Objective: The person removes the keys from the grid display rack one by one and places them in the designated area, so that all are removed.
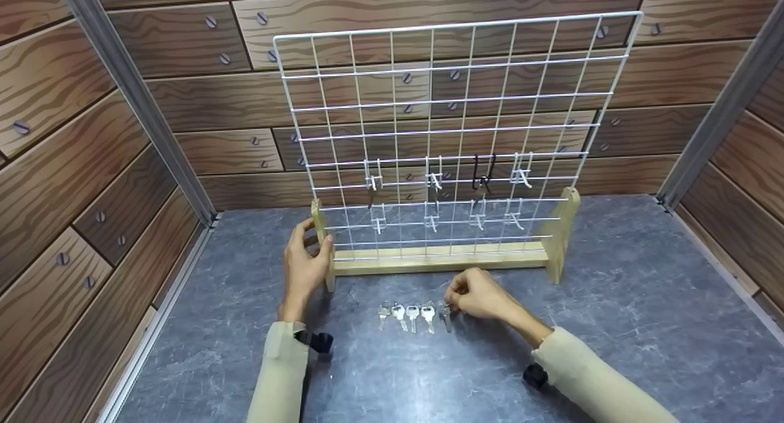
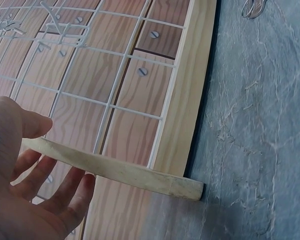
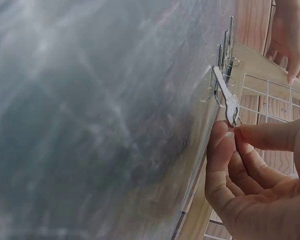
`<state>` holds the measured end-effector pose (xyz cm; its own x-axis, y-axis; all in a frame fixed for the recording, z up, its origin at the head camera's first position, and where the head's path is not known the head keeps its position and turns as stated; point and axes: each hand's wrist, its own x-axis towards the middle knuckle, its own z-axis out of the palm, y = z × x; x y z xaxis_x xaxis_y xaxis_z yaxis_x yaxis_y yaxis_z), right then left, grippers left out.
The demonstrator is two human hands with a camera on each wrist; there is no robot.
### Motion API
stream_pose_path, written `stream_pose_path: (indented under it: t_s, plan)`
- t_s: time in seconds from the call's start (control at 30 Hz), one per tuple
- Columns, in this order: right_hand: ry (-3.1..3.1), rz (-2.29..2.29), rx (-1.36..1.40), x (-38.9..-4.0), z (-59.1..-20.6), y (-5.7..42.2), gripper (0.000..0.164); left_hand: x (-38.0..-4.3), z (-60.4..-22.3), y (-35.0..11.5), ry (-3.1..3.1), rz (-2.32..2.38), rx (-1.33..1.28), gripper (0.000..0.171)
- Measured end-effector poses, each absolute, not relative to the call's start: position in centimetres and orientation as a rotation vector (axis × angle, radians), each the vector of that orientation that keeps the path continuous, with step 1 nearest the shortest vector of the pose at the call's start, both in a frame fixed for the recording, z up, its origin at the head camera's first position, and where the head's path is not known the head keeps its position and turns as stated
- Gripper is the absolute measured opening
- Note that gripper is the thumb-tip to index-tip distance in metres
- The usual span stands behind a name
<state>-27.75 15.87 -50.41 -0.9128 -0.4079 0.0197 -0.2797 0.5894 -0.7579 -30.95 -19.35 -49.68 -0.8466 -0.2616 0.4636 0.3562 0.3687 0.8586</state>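
Note:
A white wire grid rack stands upright on a wooden base (image 1: 441,262). My left hand (image 1: 304,265) holds its left wooden side post (image 2: 115,169), with the thumb on one side and the fingers on the other. In front of the base, my right hand (image 1: 484,295) pinches a silver key (image 3: 229,102) at its ring end, its blade pointing away from the fingertips. To its left, several more silver keys (image 1: 413,319) lie in a row on the grey tabletop, small rings showing at their heads.
Two rows of hooks hang on the lower grid, mostly white hooks (image 1: 435,178) and one black hook (image 1: 482,179) in the upper row. The right wooden post (image 1: 560,239) stands at the far end. Wood-patterned walls (image 1: 202,104) enclose the grey table (image 1: 184,337).

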Motion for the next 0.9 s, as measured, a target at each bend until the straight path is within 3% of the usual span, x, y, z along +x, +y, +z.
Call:
stream_pose_path:
  t_s: [0.9]
  plan:
    - [2.829, -1.032, -0.628, -28.2, -50.6, 14.6, 0.012, -31.2, -49.9, -19.5, -2.098, -1.511, -0.081, 0.045]
